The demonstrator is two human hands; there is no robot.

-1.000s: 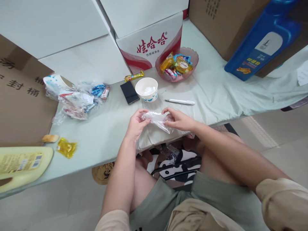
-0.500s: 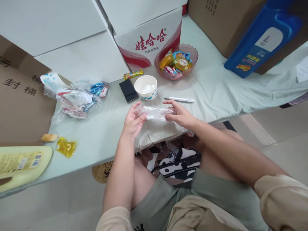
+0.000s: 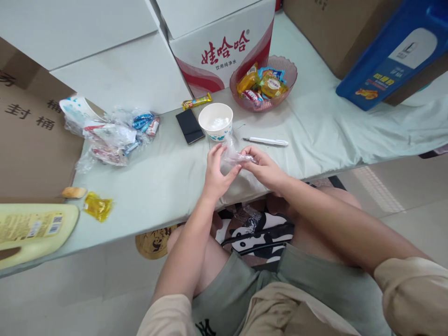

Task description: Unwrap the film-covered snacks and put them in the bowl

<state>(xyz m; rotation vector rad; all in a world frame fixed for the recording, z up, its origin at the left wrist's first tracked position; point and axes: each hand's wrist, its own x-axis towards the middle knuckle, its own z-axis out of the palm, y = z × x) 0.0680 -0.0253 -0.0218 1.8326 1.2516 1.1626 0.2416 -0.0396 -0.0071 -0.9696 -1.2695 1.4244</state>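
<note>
A crumpled clear plastic bag [image 3: 231,151] is bunched up just in front of the white paper bowl [image 3: 216,117], above the table's near edge. My right hand [image 3: 264,168] is closed on it, the plastic pinched between thumb and fingers. My left hand [image 3: 219,175] is beside it with thumb and fingers apart in a C shape. Its thumb tip comes close to the right fingertips, and its fingers are near the plastic. Right of the bowl lies a white pen [image 3: 266,141]. A black phone [image 3: 189,126] lies to the bowl's left.
A pink glass bowl [image 3: 261,101] of wrapped snacks stands behind. A yellow snack stick [image 3: 197,101] lies by the phone. Plastic wrappers [image 3: 112,135], a bread piece [image 3: 74,192] and a yellow wrapper [image 3: 98,206] are leftward. A blue bottle [image 3: 388,70] and cardboard boxes border the table.
The plastic bag, stretched between both hands before, is now gathered at my right hand. My left hand has moved right, its thumb close to my right fingers. The view has shifted slightly.
</note>
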